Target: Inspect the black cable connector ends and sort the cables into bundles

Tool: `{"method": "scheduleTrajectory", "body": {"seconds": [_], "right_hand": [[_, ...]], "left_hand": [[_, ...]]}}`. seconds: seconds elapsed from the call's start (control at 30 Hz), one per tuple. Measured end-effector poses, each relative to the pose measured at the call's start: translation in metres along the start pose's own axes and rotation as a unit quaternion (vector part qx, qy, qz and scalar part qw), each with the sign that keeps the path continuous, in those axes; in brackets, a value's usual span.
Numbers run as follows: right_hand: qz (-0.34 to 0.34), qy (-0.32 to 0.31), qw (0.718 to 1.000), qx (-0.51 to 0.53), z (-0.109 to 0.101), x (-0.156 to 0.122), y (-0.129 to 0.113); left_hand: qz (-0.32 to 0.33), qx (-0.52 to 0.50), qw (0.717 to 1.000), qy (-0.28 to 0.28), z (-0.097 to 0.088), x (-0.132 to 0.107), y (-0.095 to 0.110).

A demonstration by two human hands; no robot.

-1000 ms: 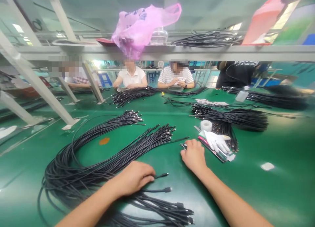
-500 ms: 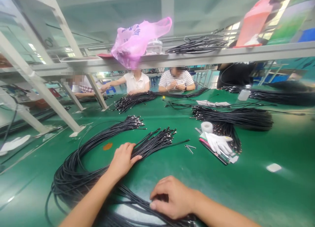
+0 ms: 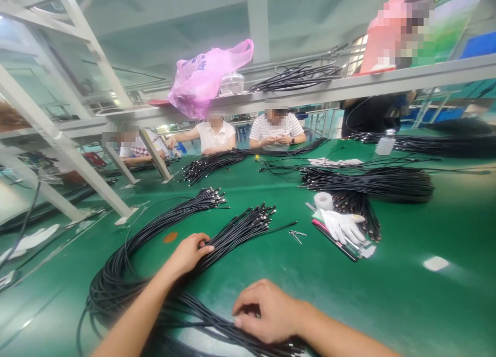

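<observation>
My left hand (image 3: 192,253) has its fingers closed on the middle bundle of black cables (image 3: 240,230), a little behind their metal-tipped ends. Those cables loop back to the left under my forearm. Lower down, my right hand (image 3: 267,310) is curled over another group of black cables (image 3: 209,314), with thumb and forefinger bent toward each other. What its fingers hold, if anything, is hidden. Beyond my left hand lies a third run of cable ends (image 3: 207,198). Several small metal pins (image 3: 297,235) lie near the middle bundle's tips.
At right, a white glove (image 3: 343,225) lies by a tape roll (image 3: 324,202) and a red pen (image 3: 327,232). Behind them are a thick cable bundle (image 3: 372,184) and a clear bottle (image 3: 385,142). A metal shelf (image 3: 287,98) crosses above, its posts at left. People sit opposite.
My left hand has drawn slightly back and left along the bundle, its fingers more curled. The right hand stays nearly in place. The camera view has tilted a little.
</observation>
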State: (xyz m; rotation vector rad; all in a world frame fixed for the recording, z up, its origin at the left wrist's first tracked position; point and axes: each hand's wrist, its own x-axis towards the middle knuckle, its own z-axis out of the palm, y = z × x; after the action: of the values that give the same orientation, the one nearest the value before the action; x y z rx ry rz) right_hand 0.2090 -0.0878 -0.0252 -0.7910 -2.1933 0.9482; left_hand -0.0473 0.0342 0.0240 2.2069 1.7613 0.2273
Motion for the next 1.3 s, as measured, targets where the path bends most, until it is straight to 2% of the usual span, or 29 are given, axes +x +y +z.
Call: {"method": "scheduleTrajectory", "body": {"seconds": [0.2,0.37,0.47,0.57,0.63,0.7,0.77,0.87,0.93,1.1,1.3], "right_hand": [[0.017,0.002,1.000,0.017,-0.001,0.000,-0.002],[0.022,0.002,0.999,0.027,0.000,-0.001,0.001],[0.023,0.000,0.999,0.035,0.001,0.000,0.004],[0.028,0.002,0.999,0.044,0.000,0.000,0.003],[0.029,0.006,0.998,0.050,-0.001,0.001,0.001],[0.030,0.010,0.998,0.055,-0.003,0.001,-0.002],[0.031,0.009,0.998,0.055,-0.004,0.001,-0.003],[0.033,0.004,0.998,0.050,-0.004,0.001,-0.003],[0.032,0.002,0.998,0.046,-0.003,0.000,-0.003],[0.037,0.004,0.998,0.044,-0.003,0.001,-0.003],[0.027,0.002,0.999,0.035,-0.002,0.001,0.000]], "left_hand": [[0.012,0.009,1.000,-0.006,0.000,0.002,0.003],[0.024,-0.005,1.000,0.008,-0.010,0.000,0.010],[0.016,-0.110,0.994,-0.016,-0.021,-0.008,0.015],[0.004,-0.266,0.963,-0.031,-0.035,-0.018,0.020],[0.006,-0.298,0.954,-0.025,-0.044,-0.022,0.022],[0.004,-0.268,0.963,-0.029,-0.050,-0.022,0.024],[-0.002,-0.164,0.986,-0.017,-0.049,-0.015,0.027],[-0.008,0.043,0.999,0.030,-0.037,0.006,0.031],[-0.014,0.106,0.994,0.029,-0.024,0.022,0.032],[-0.030,0.123,0.992,0.003,0.003,0.047,0.027],[-0.024,0.102,0.994,-0.001,0.008,0.051,0.025]]}}
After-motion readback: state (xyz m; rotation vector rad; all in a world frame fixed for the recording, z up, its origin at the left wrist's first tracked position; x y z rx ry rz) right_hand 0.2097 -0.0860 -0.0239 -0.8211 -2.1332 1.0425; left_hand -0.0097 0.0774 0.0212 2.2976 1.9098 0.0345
